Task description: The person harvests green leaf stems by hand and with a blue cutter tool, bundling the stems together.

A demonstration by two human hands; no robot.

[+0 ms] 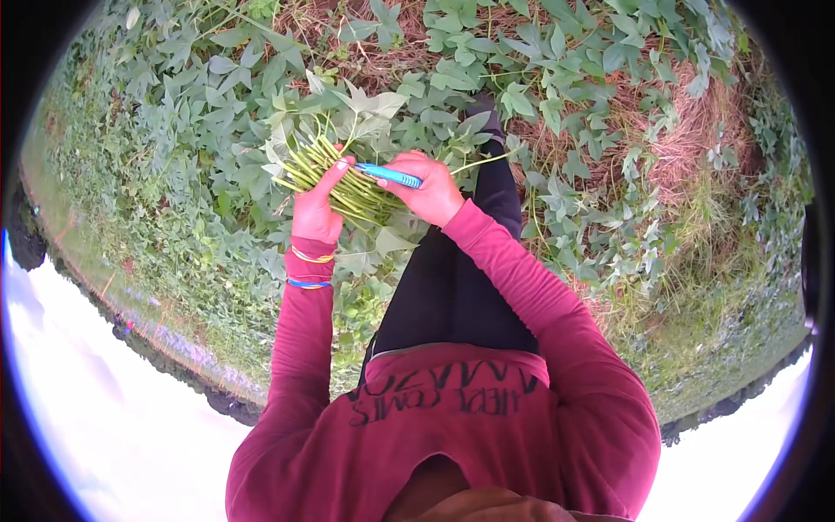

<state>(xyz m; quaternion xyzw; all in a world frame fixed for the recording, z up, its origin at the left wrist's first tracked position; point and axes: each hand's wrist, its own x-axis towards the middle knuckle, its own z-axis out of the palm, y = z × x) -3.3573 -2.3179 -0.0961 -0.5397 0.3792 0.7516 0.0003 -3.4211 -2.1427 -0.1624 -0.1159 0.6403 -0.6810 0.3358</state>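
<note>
My left hand [320,207] is closed round a bundle of long green leaf stems [367,204], its thumb pressed on top near the middle. Broad lobed leaves [370,104] fan out at the bundle's far side. In my right hand [428,187] is a blue-handled knife [391,176], held level over the stems with its tip end close to my left thumb. I cannot make out the blade. A single thin stem [483,163] sticks out to the right past my right hand. Rubber bands [310,284], yellow and blue, circle my left sleeve at the wrist.
Leafy vines [209,104] cover the ground on both sides. Dry brown grass [704,130] lies in a mound at the far right. My black-trousered leg [497,187] stands among the leaves just right of my hands. Trees [187,374] line the field's edge.
</note>
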